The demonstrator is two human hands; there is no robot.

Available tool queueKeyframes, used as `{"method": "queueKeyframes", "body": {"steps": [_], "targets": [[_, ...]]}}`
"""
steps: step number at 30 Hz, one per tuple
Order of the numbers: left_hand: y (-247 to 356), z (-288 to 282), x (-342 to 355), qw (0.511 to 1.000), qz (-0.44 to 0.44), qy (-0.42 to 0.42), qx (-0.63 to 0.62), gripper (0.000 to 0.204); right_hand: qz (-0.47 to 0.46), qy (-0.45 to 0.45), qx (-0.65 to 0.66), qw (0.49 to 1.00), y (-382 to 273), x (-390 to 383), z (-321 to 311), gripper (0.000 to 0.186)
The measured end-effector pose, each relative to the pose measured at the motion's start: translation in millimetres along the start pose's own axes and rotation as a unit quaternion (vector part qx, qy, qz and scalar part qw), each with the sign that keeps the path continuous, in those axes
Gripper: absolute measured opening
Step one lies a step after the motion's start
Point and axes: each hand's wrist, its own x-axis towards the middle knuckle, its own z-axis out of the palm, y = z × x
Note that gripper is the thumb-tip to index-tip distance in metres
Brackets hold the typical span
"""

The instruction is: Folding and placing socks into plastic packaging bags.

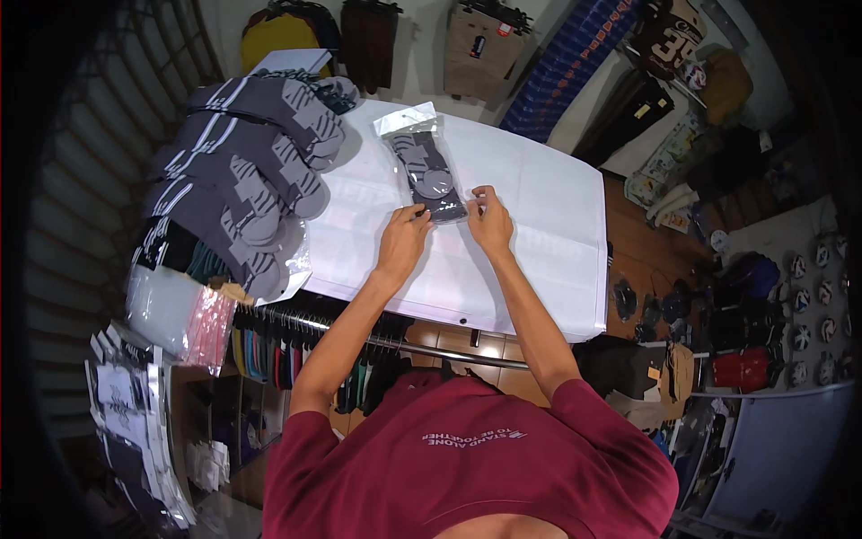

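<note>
A clear plastic bag with a white top strip lies on the white table, holding a folded pair of dark and light grey socks. At its lower left corner, my left hand is closed, fingertips pinching the plastic. Beside the lower right edge is my right hand, its fingers bent and a little apart; I see nothing held in it. Left of the bag, grey socks with white stripes are heaped in overlapping bundles.
The white tabletop extends right of the bag. Clear plastic packs sit at the near left corner. Beneath the front edge runs a metal rail with hanging clothes. A blue roll leans behind the table.
</note>
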Motion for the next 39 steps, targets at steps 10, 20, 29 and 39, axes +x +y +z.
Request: {"method": "queueKeyframes", "body": {"steps": [10, 20, 29, 39], "targets": [[50.6, -27.3, -48.9, 0.994, -0.024, 0.087, -0.065, 0.014, -0.249, -0.090, 0.192, 0.945, 27.3, -52.8, -36.6, 0.031], [157.5, -48.6, -162.1, 0.971, -0.088, 0.181, -0.127, 0.027, -0.331, -0.112, 0.277, 0.895, 28.7, -142.7, -115.8, 0.028], [226.5, -107.3, -224.4, 0.914, -0.186, 0.334, -0.132, 0.020, -0.373, -0.239, 0.386, 0.809, -35.0, -186.7, -146.3, 0.009], [221.1, -187.5, -371.3, 0.811, -0.268, 0.493, -0.166, 0.019, -0.275, -0.519, 0.430, 0.686, -124.6, -307.5, -70.3, 0.015]]}}
